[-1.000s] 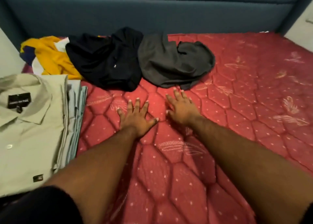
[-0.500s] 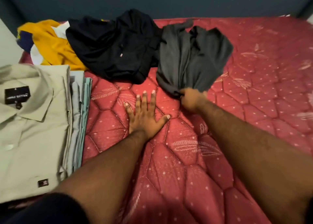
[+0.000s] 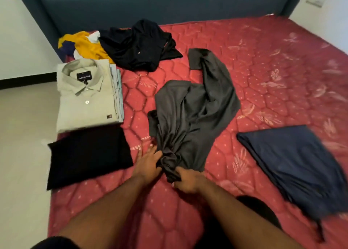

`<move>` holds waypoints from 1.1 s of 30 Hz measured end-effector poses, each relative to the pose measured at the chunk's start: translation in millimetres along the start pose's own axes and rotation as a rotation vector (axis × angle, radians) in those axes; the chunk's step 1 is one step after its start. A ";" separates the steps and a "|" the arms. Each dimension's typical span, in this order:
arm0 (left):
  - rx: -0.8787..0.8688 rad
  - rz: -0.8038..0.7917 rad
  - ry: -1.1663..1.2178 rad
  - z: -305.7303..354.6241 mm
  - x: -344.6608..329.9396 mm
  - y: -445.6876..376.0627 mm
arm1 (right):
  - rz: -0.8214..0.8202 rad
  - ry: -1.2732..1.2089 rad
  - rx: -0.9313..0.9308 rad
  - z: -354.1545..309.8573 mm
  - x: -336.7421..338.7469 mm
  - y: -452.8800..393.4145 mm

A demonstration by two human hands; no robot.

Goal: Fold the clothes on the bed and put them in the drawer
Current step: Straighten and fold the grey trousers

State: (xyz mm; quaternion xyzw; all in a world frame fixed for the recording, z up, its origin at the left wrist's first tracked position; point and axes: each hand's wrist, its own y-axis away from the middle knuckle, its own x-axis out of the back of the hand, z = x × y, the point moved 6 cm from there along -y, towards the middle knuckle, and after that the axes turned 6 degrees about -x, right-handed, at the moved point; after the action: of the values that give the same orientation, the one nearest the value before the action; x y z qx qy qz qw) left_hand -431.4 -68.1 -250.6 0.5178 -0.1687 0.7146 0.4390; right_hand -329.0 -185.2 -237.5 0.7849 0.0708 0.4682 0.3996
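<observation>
A crumpled dark grey garment (image 3: 195, 113) lies stretched across the middle of the red mattress (image 3: 263, 79). My right hand (image 3: 188, 181) grips its bunched near end. My left hand (image 3: 148, 162) rests against the same bunch from the left, fingers partly spread on the cloth. An unfolded black garment (image 3: 139, 45) and a yellow one (image 3: 84, 47) lie by the headboard. A folded beige shirt (image 3: 84, 96) tops a stack at the left edge, with a folded black piece (image 3: 86, 156) just in front of it. A folded navy piece (image 3: 297, 166) lies to the right.
A dark blue padded headboard (image 3: 150, 5) runs along the far side. The left mattress edge drops to a pale floor (image 3: 22, 154). White walls stand at both far corners. No drawer is in view.
My right hand has dragged the grey garment from beside the black one toward me. My left hand left the bare mattress and now touches the bunch. The view pulled back, showing more folded pieces.
</observation>
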 end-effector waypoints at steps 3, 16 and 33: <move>0.026 -0.044 -0.062 2.5 -11.4 56.1 | -0.094 0.143 0.018 -24.3 -43.3 45.8; 0.370 0.103 -0.279 0.3 -14.6 233.3 | 0.322 0.288 -0.075 11.4 -0.6 71.4; 0.793 0.334 0.394 -27.6 29.6 192.6 | 0.160 0.152 0.051 -12.9 4.7 84.3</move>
State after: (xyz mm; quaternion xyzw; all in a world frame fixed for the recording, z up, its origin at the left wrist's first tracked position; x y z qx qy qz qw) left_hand -604.6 -142.9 -194.5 0.4658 0.1226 0.8694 0.1099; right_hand -358.7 -232.2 -172.7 0.7603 0.0499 0.5547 0.3343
